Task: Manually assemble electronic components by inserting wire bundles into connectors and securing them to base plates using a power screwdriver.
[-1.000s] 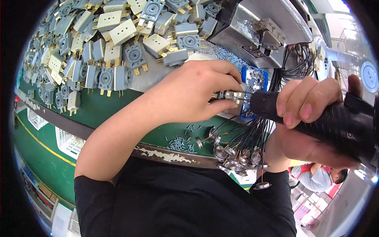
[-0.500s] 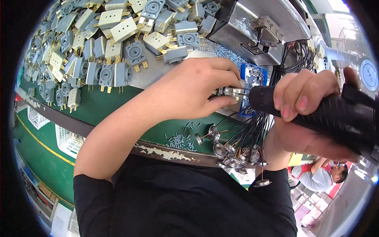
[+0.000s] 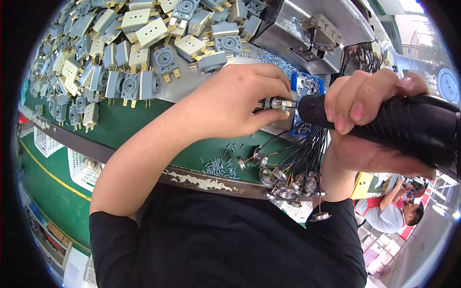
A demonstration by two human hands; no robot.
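Note:
My right hand (image 3: pixel 367 103) is wrapped round a thick black power screwdriver (image 3: pixel 408 127). The driver lies across the bench, its tip toward my left hand (image 3: pixel 242 98). The left fingers and thumb are closed on a small part with a round shiny metal piece (image 3: pixel 277 103) on it. Between the fingertips the driver's thin bit meets or nearly meets this part; exact contact is hard to see. Right behind the part stands a blue tray (image 3: pixel 307 82) of small metal pieces. Below hang several metal discs (image 3: pixel 288 193) on a bundle of black wires (image 3: pixel 314 146).
Grey and cream socket-like blocks (image 3: pixel 165 61) with brass tabs are heaped at the far left. Loose screws (image 3: pixel 218 167) lie on the green bench top (image 3: pixel 192 156), more behind the left hand. A metal fixture (image 3: pixel 312 43) stands at the back. Another person (image 3: pixel 389 211) is at right.
Both hands have shifted slightly away from me and left, the right one turning the screwdriver flatter. The left hand keeps its grip on the part.

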